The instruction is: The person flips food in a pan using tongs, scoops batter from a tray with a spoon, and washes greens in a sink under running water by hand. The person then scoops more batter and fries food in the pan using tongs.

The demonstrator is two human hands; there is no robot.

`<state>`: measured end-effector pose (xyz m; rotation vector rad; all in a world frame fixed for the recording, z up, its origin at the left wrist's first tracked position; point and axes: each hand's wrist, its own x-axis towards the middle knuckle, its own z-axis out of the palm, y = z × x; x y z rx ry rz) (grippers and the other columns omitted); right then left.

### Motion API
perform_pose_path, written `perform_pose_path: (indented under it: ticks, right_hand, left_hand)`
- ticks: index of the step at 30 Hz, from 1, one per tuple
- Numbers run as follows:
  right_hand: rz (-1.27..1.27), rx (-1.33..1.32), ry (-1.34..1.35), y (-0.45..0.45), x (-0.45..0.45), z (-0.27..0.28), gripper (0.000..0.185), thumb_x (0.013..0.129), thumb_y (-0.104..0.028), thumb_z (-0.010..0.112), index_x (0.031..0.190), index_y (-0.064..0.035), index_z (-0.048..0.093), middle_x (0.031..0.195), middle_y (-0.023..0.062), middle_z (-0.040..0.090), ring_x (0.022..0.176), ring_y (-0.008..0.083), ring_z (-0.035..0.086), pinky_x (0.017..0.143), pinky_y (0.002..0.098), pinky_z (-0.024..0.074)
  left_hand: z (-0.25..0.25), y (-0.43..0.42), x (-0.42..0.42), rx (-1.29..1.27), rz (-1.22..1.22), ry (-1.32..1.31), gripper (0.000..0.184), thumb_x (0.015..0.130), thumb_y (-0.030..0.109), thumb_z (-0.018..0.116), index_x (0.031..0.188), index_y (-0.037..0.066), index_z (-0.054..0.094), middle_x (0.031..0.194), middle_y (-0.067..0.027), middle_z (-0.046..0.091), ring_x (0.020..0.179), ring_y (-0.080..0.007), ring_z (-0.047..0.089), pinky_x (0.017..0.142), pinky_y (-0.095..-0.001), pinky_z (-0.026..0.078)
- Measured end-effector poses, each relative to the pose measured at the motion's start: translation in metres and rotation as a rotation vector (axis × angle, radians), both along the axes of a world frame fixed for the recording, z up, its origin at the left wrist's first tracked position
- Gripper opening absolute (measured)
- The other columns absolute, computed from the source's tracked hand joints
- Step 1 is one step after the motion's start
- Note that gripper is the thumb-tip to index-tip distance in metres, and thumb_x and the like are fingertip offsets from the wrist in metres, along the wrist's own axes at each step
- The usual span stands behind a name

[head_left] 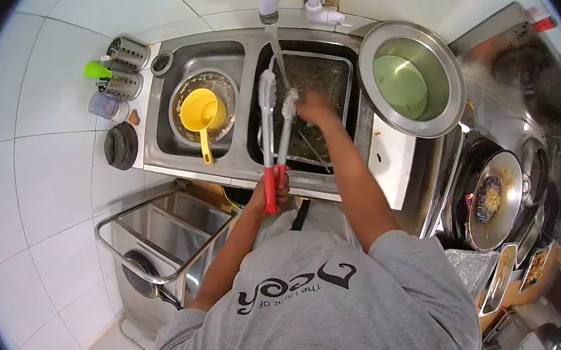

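My left hand (276, 194) is closed around the red handles of metal tongs (269, 129), near the sink's front edge. The two arms of the tongs are spread apart and point up into the right basin (253, 152). White foam covers both tips. My right hand (311, 106) is beside the right tip of the tongs, over the basin; its fingers are blurred, so their grip is unclear. Water runs from the white tap (271, 0) between the tips. Beneath my right hand, a dark rectangular tray (325, 77) lies in the basin.
The left basin holds a metal bowl (177, 106) with a yellow dipper (202, 111). At the right stands a large pot (367, 61) of greenish liquid. Metal utensil holders (125, 82) line the left edge. Pans (494, 221) are at far right; a metal rack (182, 233) stands below left.
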<state>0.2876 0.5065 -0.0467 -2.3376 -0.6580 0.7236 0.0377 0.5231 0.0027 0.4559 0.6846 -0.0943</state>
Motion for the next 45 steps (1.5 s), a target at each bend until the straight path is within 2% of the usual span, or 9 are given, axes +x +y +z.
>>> perform_pose_path:
  ticks: [7, 14, 20, 28, 37, 38, 41, 43, 45]
  right_hand:
    - [-0.084, 0.496, -1.119, -0.021, 0.124, 0.099, 0.011, 0.068, -0.005, 0.053, 0.077, -0.0025, 0.058, 0.078, 0.0155, 0.054, 0.082, 0.0328, 0.052, 0.076, 0.0413, 0.0429]
    - [0.267, 0.25, -0.747, -0.034, 0.175, 0.122, 0.01, 0.069, -0.012, 0.058, 0.072, -0.0043, 0.063, 0.073, 0.0132, 0.061, 0.073, 0.0284, 0.062, 0.066, 0.037, 0.0492]
    - [0.122, 0.241, -1.109, -0.023, 0.177, 0.122, 0.007, 0.069, -0.014, 0.06, 0.074, -0.0101, 0.065, 0.073, 0.0102, 0.063, 0.071, 0.0268, 0.062, 0.067, 0.0373, 0.0501]
    - [-0.142, 0.141, -0.721, -0.002, 0.196, 0.133, 0.012, 0.072, -0.015, 0.059, 0.083, -0.013, 0.065, 0.085, 0.0109, 0.062, 0.083, 0.0269, 0.06, 0.071, 0.0375, 0.0498]
    - [-0.242, 1.054, -0.051, -0.093, -0.06, 0.104, 0.022, 0.081, -0.024, 0.058, 0.093, -0.0052, 0.06, 0.077, 0.0063, 0.06, 0.068, 0.0181, 0.058, 0.067, 0.0315, 0.0474]
    - [-0.035, 0.889, 0.247, -0.123, -0.102, 0.095, 0.023, 0.087, -0.023, 0.05, 0.098, -0.004, 0.059, 0.081, 0.0064, 0.06, 0.072, 0.0145, 0.056, 0.067, 0.0292, 0.0464]
    - [0.463, 0.361, -0.108, -0.2, -0.234, -0.051, 0.024, 0.083, -0.024, 0.051, 0.092, -0.0028, 0.058, 0.09, 0.0126, 0.059, 0.085, 0.0241, 0.056, 0.073, 0.0358, 0.0457]
    - [0.324, -0.164, 0.004, -0.303, -0.32, -0.026, 0.033, 0.076, -0.031, 0.058, 0.097, -0.0053, 0.059, 0.092, 0.0137, 0.061, 0.084, 0.0271, 0.058, 0.074, 0.0391, 0.0456]
    - [-0.016, -0.089, 0.374, -0.375, -0.387, -0.01, 0.043, 0.079, -0.036, 0.056, 0.115, -0.0117, 0.053, 0.11, 0.0096, 0.058, 0.1, 0.0243, 0.055, 0.083, 0.0375, 0.0431]
  left_hand:
    - [-0.014, 0.021, -0.027, -0.19, 0.168, 0.119, 0.021, 0.09, 0.025, 0.044, 0.102, 0.009, 0.049, 0.063, 0.0029, 0.037, 0.047, -0.0061, 0.031, 0.037, -0.0171, 0.026]
    - [0.038, 0.03, -0.051, -0.061, 0.24, 0.141, 0.046, 0.084, 0.03, 0.045, 0.113, -0.005, 0.04, 0.08, -0.0056, 0.043, 0.058, -0.0095, 0.036, 0.041, -0.017, 0.029]
    - [0.049, 0.034, -0.048, -0.199, 0.204, -0.071, 0.06, 0.082, 0.044, 0.05, 0.114, -0.005, 0.039, 0.088, -0.0074, 0.046, 0.061, -0.0093, 0.038, 0.045, -0.017, 0.031]
    - [0.079, 0.026, -0.049, -0.14, 0.234, -0.156, 0.072, 0.08, 0.057, 0.049, 0.114, -0.005, 0.036, 0.084, -0.0067, 0.041, 0.059, -0.0099, 0.034, 0.045, -0.0186, 0.03]
    - [0.132, 0.03, -0.102, -0.414, 0.235, -0.364, 0.066, 0.083, 0.045, 0.054, 0.115, -0.009, 0.035, 0.076, -0.0037, 0.034, 0.057, -0.0097, 0.032, 0.047, -0.0204, 0.031]
    - [0.134, 0.03, -0.11, -0.409, 0.213, -0.369, 0.065, 0.083, 0.044, 0.054, 0.115, -0.009, 0.036, 0.076, -0.0034, 0.034, 0.057, -0.0096, 0.032, 0.047, -0.0204, 0.031]
    - [0.125, 0.027, -0.132, -0.427, 0.11, -0.316, 0.064, 0.082, 0.044, 0.055, 0.113, -0.01, 0.037, 0.074, -0.003, 0.034, 0.055, -0.0088, 0.032, 0.044, -0.0197, 0.03]
    - [0.119, 0.016, -0.146, -0.4, 0.053, -0.264, 0.064, 0.082, 0.044, 0.055, 0.112, -0.01, 0.038, 0.073, -0.0028, 0.034, 0.054, -0.0082, 0.032, 0.042, -0.019, 0.029]
    - [0.111, 0.001, -0.159, -0.475, -0.005, -0.255, 0.064, 0.082, 0.044, 0.055, 0.112, -0.01, 0.038, 0.073, -0.0033, 0.036, 0.053, -0.0082, 0.033, 0.042, -0.0187, 0.029]
